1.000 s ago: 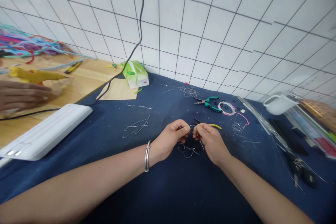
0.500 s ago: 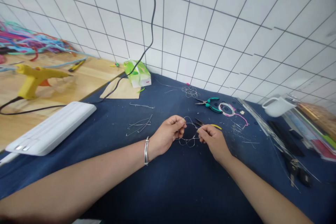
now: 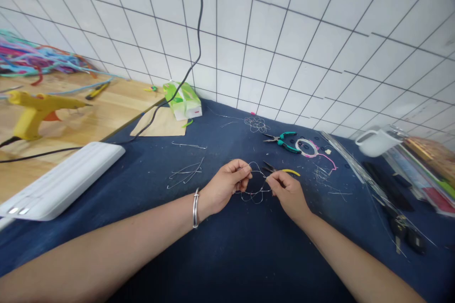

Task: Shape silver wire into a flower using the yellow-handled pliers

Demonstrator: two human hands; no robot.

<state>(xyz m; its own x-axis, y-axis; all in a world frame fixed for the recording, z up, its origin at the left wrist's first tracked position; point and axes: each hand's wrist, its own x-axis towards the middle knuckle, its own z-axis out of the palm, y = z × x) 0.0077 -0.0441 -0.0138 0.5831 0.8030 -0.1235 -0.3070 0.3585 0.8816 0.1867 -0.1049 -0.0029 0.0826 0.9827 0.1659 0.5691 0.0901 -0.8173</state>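
Observation:
Thin silvery wire bent into several loops [image 3: 256,194] hangs between my two hands above the dark blue cloth. My left hand [image 3: 231,183], with a metal bangle at the wrist, pinches the wire loops from the left. On the other side, the fingertips of my right hand [image 3: 287,193] are closed on the same wire. Parts of the loops are hidden behind the fingers. Just beyond my right hand lie yellow-handled pliers [image 3: 289,172], partly covered by it. Farther back rest teal-handled long-nose pliers [image 3: 284,141], beside a clear ring-shaped coil [image 3: 306,147] with a pink strand.
Loose wire pieces [image 3: 186,173] lie left of my hands, and a looped wire shape [image 3: 256,125] near the tiled wall. A white power strip [image 3: 67,177], yellow glue gun [image 3: 39,109] and tissue pack [image 3: 183,100] are leftward. A white mug [image 3: 377,142] stands right.
The view has shifted slightly, so things on the left sit a little farther left and lower. Both hands keep their pinch on the wire loops, nearly in place.

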